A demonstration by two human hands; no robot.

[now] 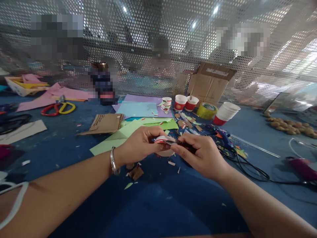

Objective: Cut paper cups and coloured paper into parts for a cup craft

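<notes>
My left hand (140,142) is closed on a cut piece of paper cup (160,140), white with red stripes, pinched between thumb and fingers. My right hand (201,152) is wrapped round a pair of scissors (176,141) with dark handles, mostly covered by the fingers. Its silver blades lie against the cup piece. Just below, a round pale disc (165,152) shows under the left fingers; whether it is joined to the cup piece I cannot tell. Green paper (104,148) lies beside my left wrist. Behind the hands stands a small cup (166,104) with cut strips on it.
Two red-and-white paper cups (180,102), yellow tape (207,111) and a cup stack (226,113) stand behind. A blue glue gun (224,137) with black cable lies right. Cardboard (105,124) and red-and-yellow-handled scissors (58,108) lie left. Paper scraps litter the blue table (158,205).
</notes>
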